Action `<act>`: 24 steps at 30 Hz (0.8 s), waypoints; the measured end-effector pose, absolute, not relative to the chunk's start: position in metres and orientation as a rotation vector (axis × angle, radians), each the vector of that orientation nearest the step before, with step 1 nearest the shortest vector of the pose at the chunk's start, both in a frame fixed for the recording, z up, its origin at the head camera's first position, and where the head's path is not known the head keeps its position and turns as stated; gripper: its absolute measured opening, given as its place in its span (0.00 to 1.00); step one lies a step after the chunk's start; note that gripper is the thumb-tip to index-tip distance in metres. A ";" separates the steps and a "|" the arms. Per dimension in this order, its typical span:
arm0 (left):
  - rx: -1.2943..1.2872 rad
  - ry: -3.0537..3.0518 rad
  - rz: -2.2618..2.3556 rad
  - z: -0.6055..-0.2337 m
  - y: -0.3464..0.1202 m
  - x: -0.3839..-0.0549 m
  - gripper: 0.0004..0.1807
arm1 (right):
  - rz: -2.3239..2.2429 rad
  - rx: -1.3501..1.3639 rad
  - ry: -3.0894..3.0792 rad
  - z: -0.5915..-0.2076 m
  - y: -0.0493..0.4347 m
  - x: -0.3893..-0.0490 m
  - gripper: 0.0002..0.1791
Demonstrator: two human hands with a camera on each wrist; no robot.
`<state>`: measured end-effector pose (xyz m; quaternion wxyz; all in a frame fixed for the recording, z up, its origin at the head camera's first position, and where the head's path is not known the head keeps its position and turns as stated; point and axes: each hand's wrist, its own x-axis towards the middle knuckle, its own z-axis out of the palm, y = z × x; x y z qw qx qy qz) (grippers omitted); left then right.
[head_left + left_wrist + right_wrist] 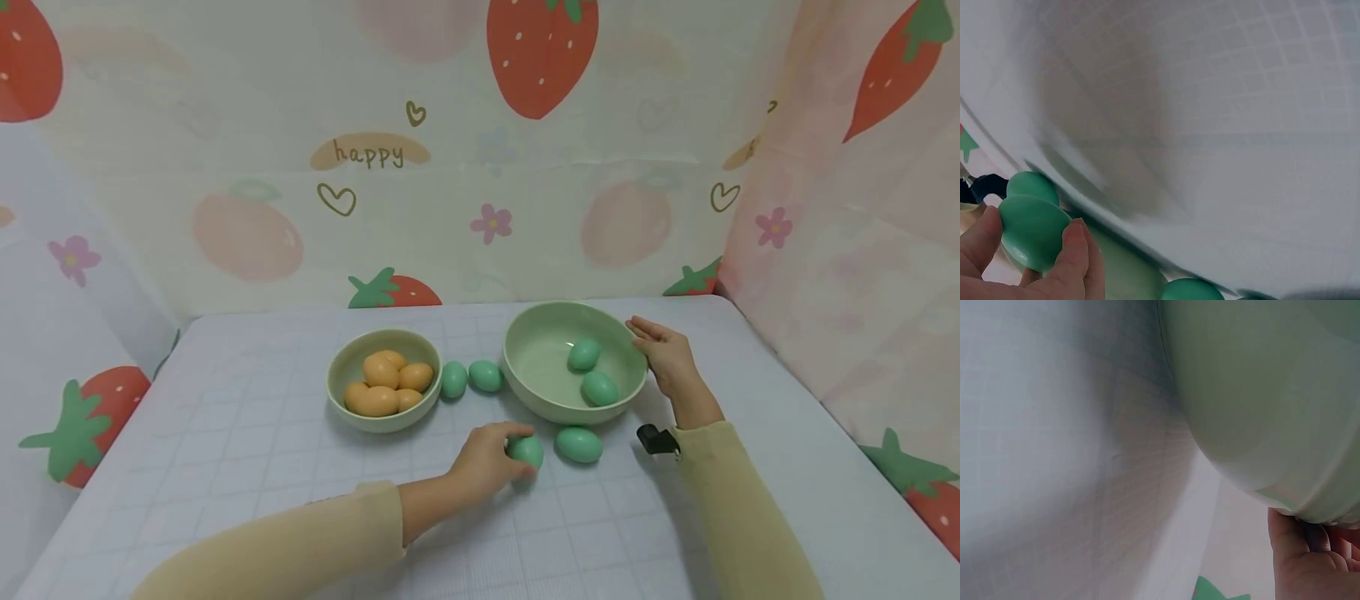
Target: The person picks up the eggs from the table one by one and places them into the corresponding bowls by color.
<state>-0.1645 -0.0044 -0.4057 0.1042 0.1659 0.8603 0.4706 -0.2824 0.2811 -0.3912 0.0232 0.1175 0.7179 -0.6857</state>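
My left hand (483, 462) pinches a green egg (527, 451) between thumb and fingers, in front of the large green bowl (543, 392). In the left wrist view that egg (1035, 231) partly covers another green egg (1032, 185). My right hand (670, 358) touches the right side of the large bowl near its rim, fingers fairly straight. The right wrist view shows the fingertips (1288, 534) against the bowl's rim, partly hidden by it. Inside the large bowl lie two green eggs, one behind (584, 354) the other (600, 388).
Another green egg (578, 445) lies just in front of the large bowl. Two more, a left egg (453, 380) and a right egg (486, 376), lie between the bowls. At left, a smaller green bowl (382, 423) holds several orange eggs (378, 401). A patterned cloth (465, 100) hangs behind the table.
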 end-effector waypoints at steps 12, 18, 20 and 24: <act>0.483 2.473 1.528 -0.392 -0.001 -0.170 0.26 | -2.130 0.386 2.218 -0.394 0.282 -0.284 0.28; 0.476 2.486 1.530 -0.385 -0.001 -0.175 0.25 | -2.142 0.379 2.210 -0.393 0.282 -0.284 0.28; 0.473 2.492 1.539 -0.383 -0.001 -0.177 0.25 | -2.146 0.378 2.209 -0.393 0.282 -0.284 0.28; 0.472 2.502 1.579 -0.379 0.002 -0.183 0.26 | -2.151 0.379 2.202 -0.393 0.282 -0.284 0.27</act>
